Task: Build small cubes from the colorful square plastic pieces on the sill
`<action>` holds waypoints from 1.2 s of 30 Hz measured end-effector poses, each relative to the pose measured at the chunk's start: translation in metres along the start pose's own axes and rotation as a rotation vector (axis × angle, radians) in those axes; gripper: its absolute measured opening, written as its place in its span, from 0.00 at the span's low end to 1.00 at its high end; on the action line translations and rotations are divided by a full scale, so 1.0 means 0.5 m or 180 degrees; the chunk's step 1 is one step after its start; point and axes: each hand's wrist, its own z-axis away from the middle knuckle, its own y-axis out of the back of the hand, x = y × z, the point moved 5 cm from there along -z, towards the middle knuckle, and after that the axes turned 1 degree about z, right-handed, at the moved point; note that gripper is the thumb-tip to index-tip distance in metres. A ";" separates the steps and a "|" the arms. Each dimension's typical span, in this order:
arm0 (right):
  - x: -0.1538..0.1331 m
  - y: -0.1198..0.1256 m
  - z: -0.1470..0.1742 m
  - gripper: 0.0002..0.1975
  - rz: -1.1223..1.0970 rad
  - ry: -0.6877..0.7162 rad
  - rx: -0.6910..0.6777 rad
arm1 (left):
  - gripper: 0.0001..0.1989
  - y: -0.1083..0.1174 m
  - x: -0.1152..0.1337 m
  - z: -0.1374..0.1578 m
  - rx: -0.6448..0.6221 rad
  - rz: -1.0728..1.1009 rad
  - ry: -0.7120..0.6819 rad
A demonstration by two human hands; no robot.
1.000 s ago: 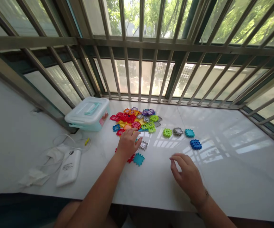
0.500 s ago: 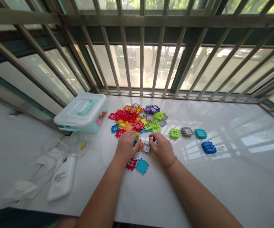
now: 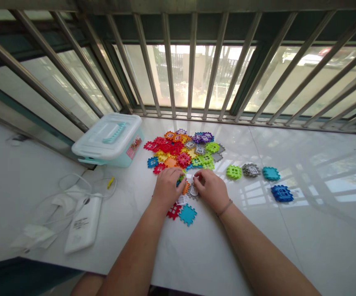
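Toothed tiles (image 3: 183,158); box label (image 3: 134,147) illegible

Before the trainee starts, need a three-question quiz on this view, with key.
1. True or false: the lid is on the box.
2. How many stacks sit apart, right of the heap?
3. Which wrist wears a band? A) left; B) right.

Key:
1. True.
2. Four: green, grey, turquoise, dark blue.
3. B: the right hand has it at the wrist.
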 end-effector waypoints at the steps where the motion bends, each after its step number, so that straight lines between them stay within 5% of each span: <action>1: 0.000 0.000 0.000 0.06 0.0001 -0.0010 -0.0019 | 0.03 0.001 0.001 -0.001 -0.0004 0.0010 -0.0001; 11: -0.004 0.000 0.001 0.05 0.0008 0.0010 -0.0088 | 0.01 0.002 0.010 -0.004 -0.0134 0.0175 -0.0004; 20: -0.011 0.001 0.001 0.06 0.0088 -0.0020 -0.0180 | 0.13 -0.005 0.006 -0.001 -0.0162 0.0147 0.0030; 36: -0.011 0.000 0.001 0.06 0.0089 -0.0010 -0.0172 | 0.07 -0.007 -0.010 0.002 -0.0024 0.0164 0.0254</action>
